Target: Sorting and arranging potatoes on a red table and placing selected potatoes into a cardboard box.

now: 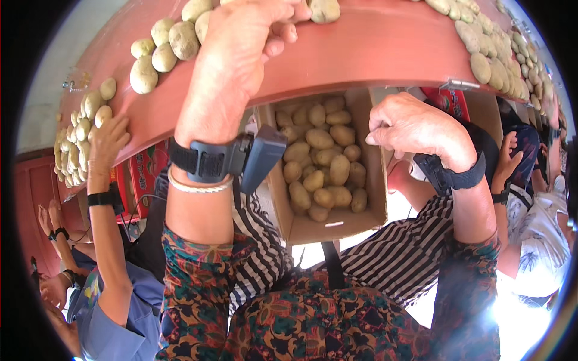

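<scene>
My left hand (246,43) reaches over the red table, its fingertips beside a potato (324,10) at the top edge of the view. Whether it grips that potato I cannot tell. A cluster of potatoes (184,40) lies on the table left of this hand. Below the table edge an open cardboard box (334,233) stands between my knees, with many potatoes (319,139) inside. My right hand (417,126) hovers at the box's right wall, fingers curled in, and no potato shows in it. Both wrists carry strapped devices.
The red table (361,54) curves across the top, with a metal latch (459,84) on its edge. More potatoes lie in rows at right (494,63) and left (81,131). At left, a co-worker's hand (107,135) touches potatoes. Another person's hand (508,155) is at right. Red printed boxes (149,171) stand below.
</scene>
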A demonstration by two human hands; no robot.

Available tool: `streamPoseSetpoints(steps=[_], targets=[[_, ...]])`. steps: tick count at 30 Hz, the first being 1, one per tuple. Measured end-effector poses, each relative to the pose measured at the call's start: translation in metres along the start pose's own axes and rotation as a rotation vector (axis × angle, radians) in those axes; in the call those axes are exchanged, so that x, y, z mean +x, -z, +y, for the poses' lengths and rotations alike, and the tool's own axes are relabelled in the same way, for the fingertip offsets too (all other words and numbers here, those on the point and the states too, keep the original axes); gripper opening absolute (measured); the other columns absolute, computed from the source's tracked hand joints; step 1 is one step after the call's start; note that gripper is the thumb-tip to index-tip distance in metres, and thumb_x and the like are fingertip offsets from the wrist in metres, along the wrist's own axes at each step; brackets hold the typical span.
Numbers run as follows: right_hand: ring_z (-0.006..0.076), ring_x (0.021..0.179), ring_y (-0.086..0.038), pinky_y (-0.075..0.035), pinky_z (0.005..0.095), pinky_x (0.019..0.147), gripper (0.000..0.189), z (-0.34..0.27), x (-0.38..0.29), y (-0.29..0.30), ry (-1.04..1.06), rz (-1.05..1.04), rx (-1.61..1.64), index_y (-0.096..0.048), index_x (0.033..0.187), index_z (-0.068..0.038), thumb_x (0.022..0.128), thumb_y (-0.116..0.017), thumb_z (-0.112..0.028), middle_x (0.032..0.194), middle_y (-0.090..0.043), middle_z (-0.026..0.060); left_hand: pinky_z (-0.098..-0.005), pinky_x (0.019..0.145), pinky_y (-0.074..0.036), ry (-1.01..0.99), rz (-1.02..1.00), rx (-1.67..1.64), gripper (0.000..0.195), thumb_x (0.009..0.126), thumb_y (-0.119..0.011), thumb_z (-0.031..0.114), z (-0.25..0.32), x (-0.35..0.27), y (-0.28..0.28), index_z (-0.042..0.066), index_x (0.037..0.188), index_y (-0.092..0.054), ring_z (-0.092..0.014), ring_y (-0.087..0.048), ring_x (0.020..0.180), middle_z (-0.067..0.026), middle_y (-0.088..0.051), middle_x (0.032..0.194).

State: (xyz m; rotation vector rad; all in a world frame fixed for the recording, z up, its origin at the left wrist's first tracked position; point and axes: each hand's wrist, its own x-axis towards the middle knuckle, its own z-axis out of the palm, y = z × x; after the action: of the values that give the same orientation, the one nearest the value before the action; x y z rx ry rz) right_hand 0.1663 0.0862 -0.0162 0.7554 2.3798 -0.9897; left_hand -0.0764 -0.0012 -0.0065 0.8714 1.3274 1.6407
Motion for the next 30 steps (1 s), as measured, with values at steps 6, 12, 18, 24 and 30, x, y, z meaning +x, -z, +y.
streamPoseSetpoints(steps=[6, 12, 18, 24, 30], targets=[[0.0125, 0.05, -0.057, -0.045, 0.03, 0.047, 0.021, 0.005, 0.009, 0.031, -0.126, 0.476, 0.269, -0.065, 0.083, 0.003, 0.092, -0.063, -0.015, 0.059, -0.059, 0.0059, -0.0185, 0.05, -0.037, -0.004, 0.097, -0.03, 0.023, 0.095, -0.055, 0.007, 0.005, -0.01, -0.009, -0.004, 0.115, -0.06, -0.008, -0.056, 0.066, -0.0104, -0.069, 0.097], [0.0149, 0.073, -0.064, -0.053, 0.0307, 0.064, 0.017, 0.015, 0.054, 0.045, 0.121, 0.859, 0.427, -0.067, 0.102, 0.0, 0.092, -0.064, -0.013, 0.084, -0.067, 0.0099, -0.0185, 0.049, -0.037, 0.037, 0.18, -0.172, 0.023, 0.096, -0.053, 0.007, 0.009, -0.007, -0.013, -0.004, 0.116, -0.056, -0.009, -0.055, 0.065, -0.0122, -0.067, 0.096], [0.0284, 0.112, -0.061, -0.051, 0.0399, 0.094, 0.048, -0.013, 0.092, 0.042, 0.2, 0.925, 0.089, -0.057, 0.133, -0.006, 0.087, -0.069, -0.013, 0.125, -0.063, 0.0159, -0.0188, 0.048, -0.037, 0.082, 0.266, -0.225, 0.023, 0.096, -0.054, 0.008, 0.006, -0.003, -0.008, -0.004, 0.116, -0.056, -0.01, -0.055, 0.065, -0.0123, -0.067, 0.096], [0.0387, 0.128, -0.05, -0.046, 0.0477, 0.104, 0.061, -0.024, 0.118, 0.048, 0.167, 0.882, -0.209, -0.051, 0.14, -0.013, 0.082, -0.068, -0.014, 0.145, -0.048, 0.0123, -0.0192, 0.048, -0.038, 0.03, 0.242, -0.253, 0.021, 0.093, -0.058, 0.006, 0.006, -0.002, -0.008, -0.006, 0.111, -0.059, -0.01, -0.056, 0.059, -0.0125, -0.07, 0.091], [0.0386, 0.117, -0.056, -0.05, 0.048, 0.094, 0.051, -0.032, 0.123, 0.051, 0.098, 0.887, -0.233, -0.056, 0.129, -0.015, 0.079, -0.065, -0.007, 0.135, -0.053, 0.0117, -0.02, 0.051, -0.04, 0.028, 0.214, -0.123, 0.013, 0.092, -0.059, 0.007, 0.01, -0.011, -0.014, -0.001, 0.102, -0.06, -0.009, -0.056, 0.06, -0.0105, -0.069, 0.09]])
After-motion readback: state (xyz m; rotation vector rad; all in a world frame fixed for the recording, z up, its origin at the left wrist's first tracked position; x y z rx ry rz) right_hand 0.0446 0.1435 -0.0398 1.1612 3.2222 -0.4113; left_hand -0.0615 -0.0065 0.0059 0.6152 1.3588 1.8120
